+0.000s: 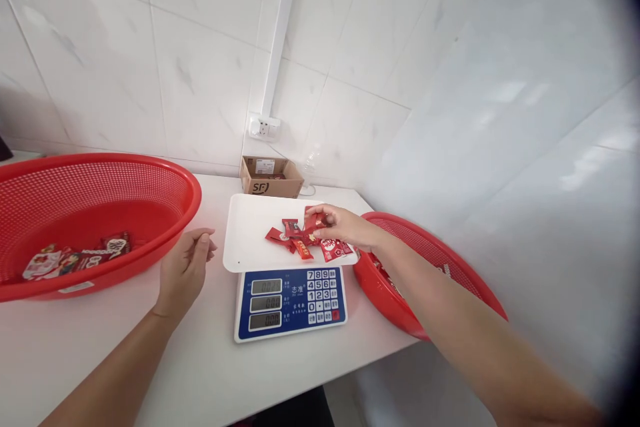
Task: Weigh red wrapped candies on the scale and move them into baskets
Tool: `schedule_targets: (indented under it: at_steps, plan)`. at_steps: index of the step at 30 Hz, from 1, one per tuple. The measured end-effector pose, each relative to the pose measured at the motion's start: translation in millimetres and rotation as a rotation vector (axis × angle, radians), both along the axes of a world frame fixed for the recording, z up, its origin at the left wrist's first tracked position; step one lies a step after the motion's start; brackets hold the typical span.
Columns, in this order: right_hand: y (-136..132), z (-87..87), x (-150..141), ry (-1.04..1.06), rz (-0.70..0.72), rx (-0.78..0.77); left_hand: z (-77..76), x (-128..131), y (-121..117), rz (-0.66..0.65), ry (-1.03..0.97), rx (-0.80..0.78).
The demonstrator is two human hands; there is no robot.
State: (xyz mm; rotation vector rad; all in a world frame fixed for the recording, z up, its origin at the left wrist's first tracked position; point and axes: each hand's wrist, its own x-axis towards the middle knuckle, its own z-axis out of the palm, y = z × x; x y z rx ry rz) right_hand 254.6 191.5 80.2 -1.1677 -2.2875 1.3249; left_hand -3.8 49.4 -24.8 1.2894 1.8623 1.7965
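My right hand (345, 225) reaches over the white pan (247, 233) of a digital scale (293, 303), its fingers closed on a small red packet (314, 219). Under and beside those fingers lie several red snack packets (291, 228), an orange-red one (303, 250) and a larger red and white packet (335, 250). My left hand (185, 267) hovers above the table between the scale and the left basket, fingers curled in with the thumb against them, and nothing shows in it. Three displays line the scale's blue panel; the lower two seem to read 0.00.
At left stands a big red mesh basket (190, 197) with several packets (75, 261) at its bottom. Another red basket (470, 290) with packets sits at right, partly behind my forearm. An open cardboard box (270, 185) stands behind the scale, below a wall socket (264, 127).
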Motion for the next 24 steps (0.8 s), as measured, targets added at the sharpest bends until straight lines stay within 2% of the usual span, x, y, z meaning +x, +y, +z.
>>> schedule_targets:
  at_steps: [2, 5, 8, 13, 24]
  plan:
    - [2, -1.6, 3, -0.144, 0.011, -0.024, -0.7, 0, 0, -0.006, -0.002, 0.007]
    - [2, -0.6, 8, -0.264, -0.048, 0.063, -0.4, -1, 0, -0.004, -0.016, 0.022]
    - [-5, 8.8, 15, -0.247, -0.092, 0.152, 0.8, 0, 0, 0.005, -0.024, 0.032]
    - [-22, 22.9, 29, -0.242, -0.190, 0.176, 1.1, 3, 0, -0.005, -0.025, 0.041]
    - [-22, 11.8, 32, -0.208, -0.243, 0.198, 0.4, 3, 1, -0.009, -0.028, 0.041]
